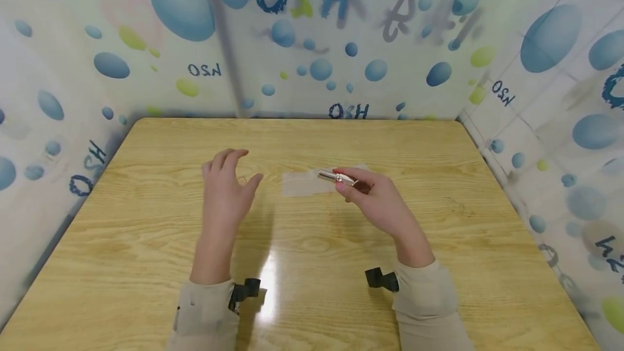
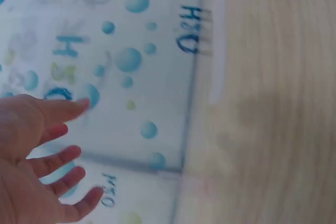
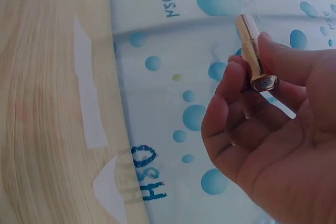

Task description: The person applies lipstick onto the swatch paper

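Observation:
My right hand (image 1: 385, 205) pinches a small shiny metal tube (image 1: 329, 175) between thumb and fingers, above the table. In the right wrist view the tube (image 3: 249, 45) looks gold-toned, with a wider, flared end near the palm. Its exact kind cannot be told. The left hand (image 1: 226, 188) is raised to the left with nothing in its grasp; thumb and fingers stand apart. Seen from the left wrist, its fingers (image 2: 65, 158) are spread and loosely bent. Flat whitish strips (image 1: 297, 184) lie on the table between the hands, the right one partly behind the tube and fingers.
The wood-grain table (image 1: 312, 307) fills the space below both hands. Around its back and sides hang pale sheets (image 1: 322, 37) printed with blue and green drops and lettering. Small black camera mounts (image 1: 382, 279) sit at both sleeve cuffs.

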